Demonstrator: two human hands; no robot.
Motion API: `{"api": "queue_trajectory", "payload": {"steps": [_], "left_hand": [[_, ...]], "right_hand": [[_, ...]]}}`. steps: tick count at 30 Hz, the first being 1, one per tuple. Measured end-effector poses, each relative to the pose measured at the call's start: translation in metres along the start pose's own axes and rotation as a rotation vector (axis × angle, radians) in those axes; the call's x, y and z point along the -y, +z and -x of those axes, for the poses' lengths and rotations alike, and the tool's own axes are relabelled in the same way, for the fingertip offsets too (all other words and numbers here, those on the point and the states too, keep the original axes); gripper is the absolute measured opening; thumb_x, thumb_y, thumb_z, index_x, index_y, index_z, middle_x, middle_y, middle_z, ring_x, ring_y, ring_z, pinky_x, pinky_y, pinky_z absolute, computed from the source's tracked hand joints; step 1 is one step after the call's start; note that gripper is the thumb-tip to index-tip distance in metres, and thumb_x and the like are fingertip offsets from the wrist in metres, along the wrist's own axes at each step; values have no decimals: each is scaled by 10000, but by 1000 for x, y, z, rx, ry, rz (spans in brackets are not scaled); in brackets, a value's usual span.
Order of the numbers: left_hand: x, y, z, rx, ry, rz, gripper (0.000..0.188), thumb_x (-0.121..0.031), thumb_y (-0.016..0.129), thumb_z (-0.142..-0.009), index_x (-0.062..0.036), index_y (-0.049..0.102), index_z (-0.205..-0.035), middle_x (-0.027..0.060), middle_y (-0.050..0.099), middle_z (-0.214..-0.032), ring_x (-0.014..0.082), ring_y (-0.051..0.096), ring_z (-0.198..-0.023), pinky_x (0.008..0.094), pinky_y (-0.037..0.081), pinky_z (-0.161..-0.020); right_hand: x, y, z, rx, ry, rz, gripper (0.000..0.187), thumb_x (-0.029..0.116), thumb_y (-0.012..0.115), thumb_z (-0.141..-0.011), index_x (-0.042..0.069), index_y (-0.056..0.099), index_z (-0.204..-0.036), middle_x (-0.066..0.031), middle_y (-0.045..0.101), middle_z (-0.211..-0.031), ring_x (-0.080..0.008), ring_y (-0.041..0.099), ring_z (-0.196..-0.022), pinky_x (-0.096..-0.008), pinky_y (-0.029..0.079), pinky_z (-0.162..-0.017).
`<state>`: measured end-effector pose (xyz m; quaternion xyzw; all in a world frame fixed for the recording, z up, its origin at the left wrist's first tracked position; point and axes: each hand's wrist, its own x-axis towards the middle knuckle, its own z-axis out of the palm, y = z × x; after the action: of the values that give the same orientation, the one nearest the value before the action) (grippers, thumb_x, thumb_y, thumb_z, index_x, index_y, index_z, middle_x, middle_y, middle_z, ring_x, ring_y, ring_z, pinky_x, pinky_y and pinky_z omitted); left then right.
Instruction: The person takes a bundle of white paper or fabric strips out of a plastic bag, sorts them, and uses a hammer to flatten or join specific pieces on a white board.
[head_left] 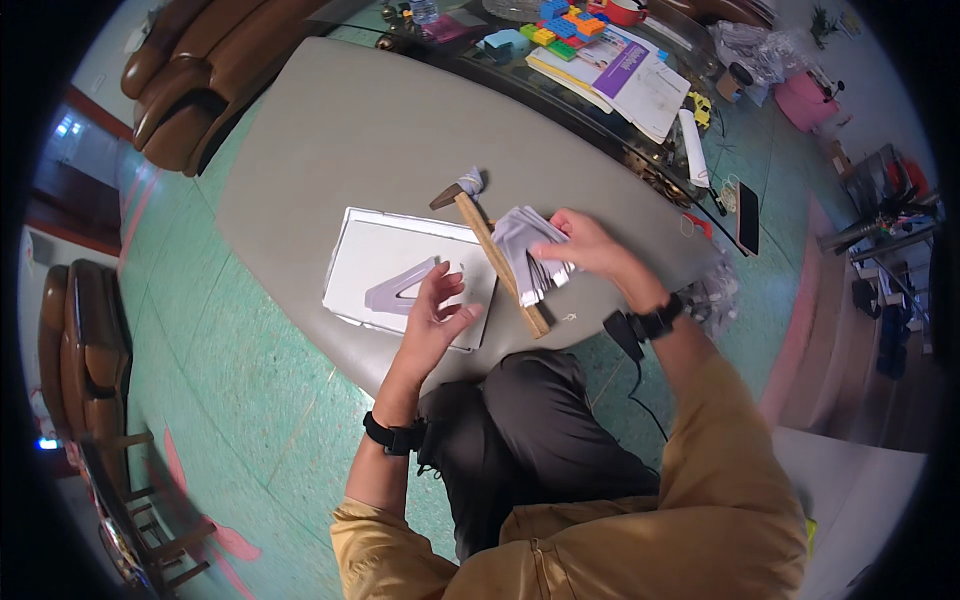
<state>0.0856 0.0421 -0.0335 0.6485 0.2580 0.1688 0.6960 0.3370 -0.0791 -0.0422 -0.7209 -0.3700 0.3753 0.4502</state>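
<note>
My left hand (437, 310) hovers over a shallow white rectangular tray or board (375, 237), fingers apart and holding nothing. Beside its fingertips, a flat grey-lilac piece shaped like a letter A (390, 291) lies on the white surface. My right hand (588, 246) grips the right side of a fanned stack of thin grey-lilac pieces (518, 236), thumb on top. Between the tray and my right hand is a hammer (487, 242) with a wooden handle; grey wrapping covers one end of its head. The stack is close against the handle, which overlaps the tray's right side.
All this rests on a padded grey bench top (370, 120). Behind it, a dark glass table (470, 75) carries colourful building blocks (565, 28) and papers (625, 85). A phone (747, 217) lies to the right. Brown leather sofas (200, 70) stand at the left.
</note>
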Motion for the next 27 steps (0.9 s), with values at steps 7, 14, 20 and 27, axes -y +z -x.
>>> {"api": "queue_trajectory", "payload": {"steps": [7,14,20,27], "left_hand": [[-38,9,40,168,-40,482,935,-16,740,-617,-53,229,-1399,104,354,-1367,219,366,-1254,356,305,-1036],[-27,-15,92,40,-89,807,758,-169,729,-678,25,343,-1301,124,512,-1208,244,501,-1124,361,385,-982],[-10,-5,109,-53,-50,1151,617,-289,643,-744,26,445,-1236,164,553,-1172,298,551,-1051,416,429,-938],[-2,7,115,-148,-140,1244,672,-432,541,-758,6,433,-1257,184,531,-1194,320,538,-1062,456,432,-924]], "right_hand": [[104,67,94,-30,-248,223,500,218,771,-634,3,472,-972,-148,581,-837,-236,592,-766,-327,467,-699],[101,82,117,396,-88,-368,295,122,590,-871,-16,475,-1106,-42,573,-944,-86,537,-873,-245,447,-792],[90,87,126,475,-76,-335,231,126,573,-882,-29,528,-1048,-42,586,-935,-83,547,-866,-245,447,-780],[89,86,131,520,171,-566,208,106,536,-889,-41,554,-1034,-94,620,-892,-152,633,-750,-268,524,-634]]}}
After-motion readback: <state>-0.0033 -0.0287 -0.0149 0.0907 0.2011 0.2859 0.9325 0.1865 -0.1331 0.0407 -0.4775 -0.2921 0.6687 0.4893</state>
